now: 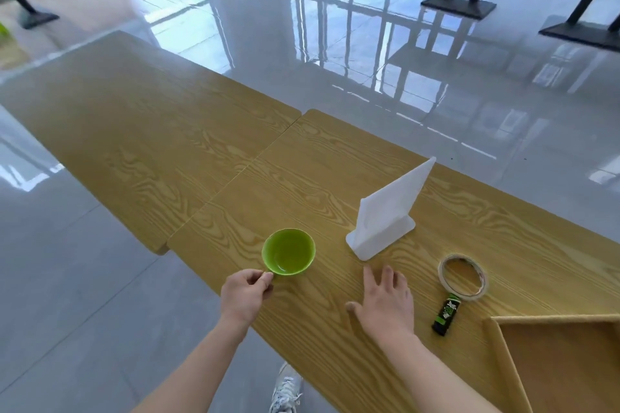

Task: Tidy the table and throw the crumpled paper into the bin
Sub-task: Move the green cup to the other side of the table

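A small green bowl (288, 251) sits near the front edge of the wooden table (318, 161). My left hand (245, 295) pinches the bowl's near rim between thumb and fingers. My right hand (385, 302) lies flat on the table with fingers spread, holding nothing, between the bowl and a roll of tape (463, 277). A black and green glue stick (445, 314) lies just below the tape. A white plastic stand (389, 211) is upright behind my right hand. No crumpled paper or bin is in view.
An open cardboard box (553, 362) sits at the table's right front corner. A second wooden table (134, 131) adjoins on the left. Glossy floor surrounds both, with black stand bases (458, 5) far back. My shoe (285, 389) shows below the table edge.
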A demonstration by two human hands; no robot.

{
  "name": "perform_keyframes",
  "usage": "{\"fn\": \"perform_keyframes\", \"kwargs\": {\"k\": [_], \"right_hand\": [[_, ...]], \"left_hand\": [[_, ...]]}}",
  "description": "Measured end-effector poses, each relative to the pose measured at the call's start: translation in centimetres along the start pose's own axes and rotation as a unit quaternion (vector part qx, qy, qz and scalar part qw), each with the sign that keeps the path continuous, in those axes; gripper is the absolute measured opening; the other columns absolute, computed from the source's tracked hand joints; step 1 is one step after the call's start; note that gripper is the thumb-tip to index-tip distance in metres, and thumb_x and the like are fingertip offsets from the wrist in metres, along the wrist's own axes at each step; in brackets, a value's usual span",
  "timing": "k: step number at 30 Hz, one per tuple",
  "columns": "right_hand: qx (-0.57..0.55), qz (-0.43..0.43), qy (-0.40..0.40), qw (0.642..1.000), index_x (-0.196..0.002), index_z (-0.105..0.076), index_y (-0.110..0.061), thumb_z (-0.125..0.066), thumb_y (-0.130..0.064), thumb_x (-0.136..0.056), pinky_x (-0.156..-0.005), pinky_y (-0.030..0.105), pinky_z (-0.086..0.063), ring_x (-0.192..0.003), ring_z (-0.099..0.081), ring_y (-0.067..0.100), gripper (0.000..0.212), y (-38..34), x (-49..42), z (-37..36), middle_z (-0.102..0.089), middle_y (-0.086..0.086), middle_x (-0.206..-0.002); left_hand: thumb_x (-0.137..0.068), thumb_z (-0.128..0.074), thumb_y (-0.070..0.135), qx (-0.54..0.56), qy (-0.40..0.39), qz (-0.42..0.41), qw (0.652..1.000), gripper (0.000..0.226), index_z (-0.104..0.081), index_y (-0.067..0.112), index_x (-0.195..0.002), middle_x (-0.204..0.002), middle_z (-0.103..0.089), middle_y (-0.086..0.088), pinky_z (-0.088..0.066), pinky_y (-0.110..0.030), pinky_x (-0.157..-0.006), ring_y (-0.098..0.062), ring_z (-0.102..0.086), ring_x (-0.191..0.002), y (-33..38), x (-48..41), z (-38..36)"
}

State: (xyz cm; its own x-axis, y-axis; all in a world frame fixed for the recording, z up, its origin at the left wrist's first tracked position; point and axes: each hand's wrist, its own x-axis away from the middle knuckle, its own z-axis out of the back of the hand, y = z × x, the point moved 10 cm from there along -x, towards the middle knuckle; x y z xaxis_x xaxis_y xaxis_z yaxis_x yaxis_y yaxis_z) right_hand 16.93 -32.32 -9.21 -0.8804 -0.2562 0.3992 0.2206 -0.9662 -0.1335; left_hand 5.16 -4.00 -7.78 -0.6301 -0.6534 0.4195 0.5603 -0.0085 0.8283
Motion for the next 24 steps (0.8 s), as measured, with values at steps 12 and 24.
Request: {"fn": "perform_keyframes", "kwargs": {"k": [12,24], "right_hand": [[-0.011,-0.074,-0.009,0.997,-0.156,-0.013,-0.021,-0.047,-0.074,-0.085,-0.119,0.056,-0.022,-0.147,-0.012,0.043,0.095,-1.0,-0.5,-0.1,-0.014,0.018,-0.161],[-0.004,-0.086,0.008,0.996,-0.156,-0.016,-0.022,-0.045,-0.077,-0.083,-0.120,0.048,-0.024,-0.149,-0.013,0.039,0.096,-1.0,-0.5,-0.1,-0.016,0.015,-0.160]], "left_hand": [[-0.088,-0.075,0.015,0.031,0.012,-0.002,0.999,0.011,-0.075,0.016,-0.077,-0.072,-0.077,0.001,-0.060,-0.039,-0.081,-0.020,-0.076,-0.074,2.3,-9.0,2.8],[-0.088,-0.074,0.017,0.028,0.030,-0.006,0.999,0.009,-0.074,0.013,-0.080,-0.072,-0.077,0.001,-0.059,-0.034,-0.078,-0.014,-0.076,-0.071,3.0,-14.8,6.1]]}}
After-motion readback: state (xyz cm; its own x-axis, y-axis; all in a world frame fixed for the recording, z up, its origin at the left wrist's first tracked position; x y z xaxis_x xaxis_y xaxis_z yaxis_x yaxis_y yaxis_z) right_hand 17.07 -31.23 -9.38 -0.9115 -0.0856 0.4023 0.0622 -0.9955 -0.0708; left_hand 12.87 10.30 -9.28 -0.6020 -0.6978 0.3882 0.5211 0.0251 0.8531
